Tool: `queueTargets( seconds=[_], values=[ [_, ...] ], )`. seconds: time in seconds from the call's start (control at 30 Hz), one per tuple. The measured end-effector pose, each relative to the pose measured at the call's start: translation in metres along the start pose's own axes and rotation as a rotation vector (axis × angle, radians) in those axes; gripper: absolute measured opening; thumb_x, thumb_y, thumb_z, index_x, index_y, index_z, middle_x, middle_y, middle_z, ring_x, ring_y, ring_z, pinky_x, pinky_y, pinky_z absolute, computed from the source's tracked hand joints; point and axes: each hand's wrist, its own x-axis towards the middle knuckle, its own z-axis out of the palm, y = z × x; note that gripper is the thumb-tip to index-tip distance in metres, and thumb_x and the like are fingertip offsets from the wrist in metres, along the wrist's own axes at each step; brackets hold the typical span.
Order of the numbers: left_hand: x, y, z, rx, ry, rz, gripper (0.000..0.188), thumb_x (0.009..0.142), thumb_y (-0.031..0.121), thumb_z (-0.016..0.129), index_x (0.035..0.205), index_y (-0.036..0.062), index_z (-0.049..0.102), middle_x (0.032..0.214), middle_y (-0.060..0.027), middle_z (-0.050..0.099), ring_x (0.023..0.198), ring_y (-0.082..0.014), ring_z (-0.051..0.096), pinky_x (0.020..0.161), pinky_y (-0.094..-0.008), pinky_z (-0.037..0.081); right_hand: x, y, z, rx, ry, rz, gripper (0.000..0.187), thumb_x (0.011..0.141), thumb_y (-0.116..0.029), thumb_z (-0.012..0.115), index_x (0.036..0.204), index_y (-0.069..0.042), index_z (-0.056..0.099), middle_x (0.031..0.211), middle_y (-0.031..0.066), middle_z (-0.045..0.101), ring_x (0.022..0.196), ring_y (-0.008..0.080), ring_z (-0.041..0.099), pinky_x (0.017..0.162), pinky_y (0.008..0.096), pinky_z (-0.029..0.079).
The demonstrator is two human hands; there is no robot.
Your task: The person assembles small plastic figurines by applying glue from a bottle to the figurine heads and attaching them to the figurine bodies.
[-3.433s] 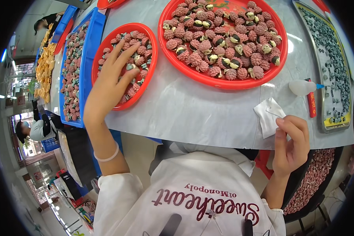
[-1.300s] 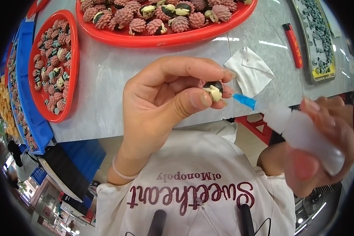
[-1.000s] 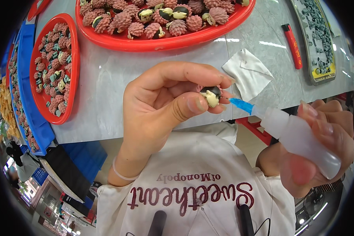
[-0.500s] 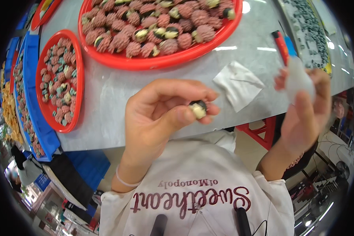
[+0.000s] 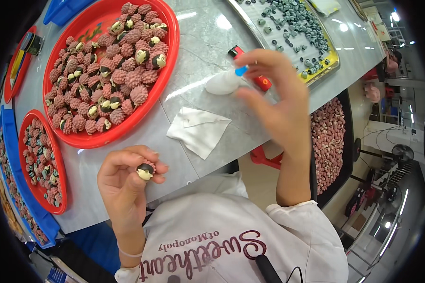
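Note:
My left hand (image 5: pixel 127 181) pinches a small pink ridged figurine (image 5: pixel 146 170) with a black and cream front between thumb and fingers. Over the table's right part, my right hand (image 5: pixel 276 96) is slightly blurred, its thumb and fingers apart around the blue tip of a white squeeze bottle (image 5: pixel 221 83). Whether the bottle stands or lies is hard to tell. Behind these fingers lies a red and black tube-shaped thing (image 5: pixel 262 83), partly hidden. A creased white cloth (image 5: pixel 200 129) lies between my hands.
A large red tray (image 5: pixel 171 52) of similar figurines stands at left, beside a smaller red tray (image 5: pixel 61 188) and a blue tray (image 5: pixel 21 188). Far right, a metal tray (image 5: pixel 252 33) holds small grey-green pieces. A dark bin (image 5: pixel 347 137) of pink pieces sits below the table's right edge.
My right hand has brought the bottle down to the table beside the cloth, and its fingers have spread. My left hand still holds the figurine. The view has swung right.

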Motion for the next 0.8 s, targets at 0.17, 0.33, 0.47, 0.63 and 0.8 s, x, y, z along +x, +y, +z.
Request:
queueTargets(
  seconds=[0.17,0.33,0.47,0.63,0.8],
  values=[
    [0.001,0.001,0.002,0.008,-0.001,-0.011,0.022,0.077,0.012,0.06,0.088,-0.0021,0.049,0.088,-0.0173,0.053,0.072,-0.0216,0.059,0.059,-0.0262,0.051,0.021,0.051,-0.079,-0.223,0.348,0.161,0.02,0.072,-0.001,0.058,0.092,0.002,0.056,0.087,0.0053,0.058,0.079,0.0116,0.054,0.073,0.0223,0.042],
    [0.002,0.002,0.002,0.019,-0.03,-0.001,0.02,0.077,0.011,0.059,0.089,-0.0023,0.049,0.089,-0.0173,0.053,0.073,-0.0212,0.059,0.059,-0.0268,0.051,0.036,0.096,-0.127,-0.389,0.383,0.257,0.018,0.074,-0.004,0.057,0.09,0.003,0.058,0.083,0.0062,0.06,0.076,0.0113,0.055,0.07,0.022,0.043],
    [0.003,0.001,0.002,0.001,-0.031,-0.003,0.02,0.077,0.011,0.058,0.089,-0.0024,0.049,0.089,-0.0175,0.053,0.073,-0.0211,0.059,0.059,-0.0271,0.051,0.052,0.11,-0.124,-0.379,0.279,0.173,0.019,0.072,-0.006,0.059,0.089,0.003,0.059,0.079,0.0063,0.061,0.07,0.0103,0.056,0.064,0.0217,0.044],
    [0.002,0.002,0.002,-0.001,-0.029,-0.014,0.02,0.078,0.011,0.058,0.09,-0.0026,0.049,0.089,-0.0177,0.053,0.073,-0.0212,0.059,0.06,-0.0281,0.051,0.062,0.106,-0.111,-0.664,0.236,0.176,0.017,0.067,-0.006,0.06,0.084,0.0,0.06,0.07,0.0085,0.061,0.061,0.0148,0.056,0.059,0.0252,0.044],
    [0.002,0.001,0.002,-0.009,-0.046,-0.017,0.021,0.078,0.012,0.058,0.091,-0.0028,0.049,0.09,-0.0186,0.053,0.074,-0.0221,0.059,0.061,-0.0288,0.051,0.053,0.1,-0.112,-0.641,0.251,0.137,0.017,0.069,-0.007,0.062,0.084,0.001,0.059,0.074,0.0047,0.06,0.064,0.0096,0.054,0.061,0.0217,0.043]
  ],
)
